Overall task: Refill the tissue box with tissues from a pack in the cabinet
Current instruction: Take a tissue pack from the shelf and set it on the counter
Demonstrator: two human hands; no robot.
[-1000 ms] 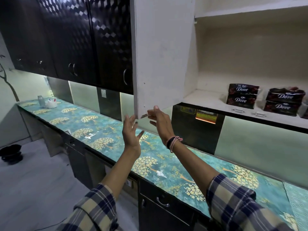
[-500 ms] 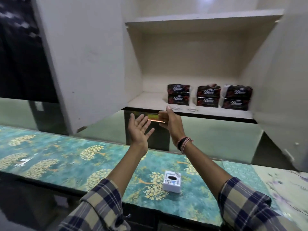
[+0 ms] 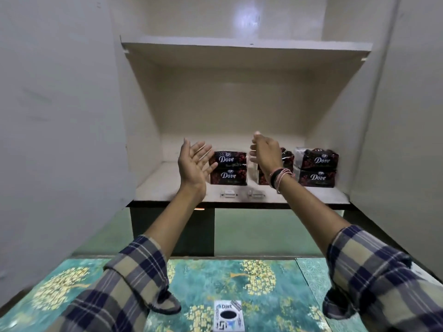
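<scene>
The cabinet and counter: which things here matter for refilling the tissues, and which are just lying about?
For the job: tissue packs on the cabinet's lower shelf; tissue box on the counter; left hand and right hand, both open, holding nothing.

Just there: two small white catches; wristbands.

Both arms raised and extended forward toward the far side, forearms bare, plaid sleeves rolled back near the elbows. Left hand (image 3: 195,164) open, palm turned right and slightly up, fingers (image 3: 203,149) spread and straight, thumb pointing up. Right hand (image 3: 266,155) seen from the back, wrist bent, fingers curled loosely forward and mostly hidden behind the hand. Bands worn around the right wrist. Hands apart, at about the same height. Nothing held in either grip.
</scene>
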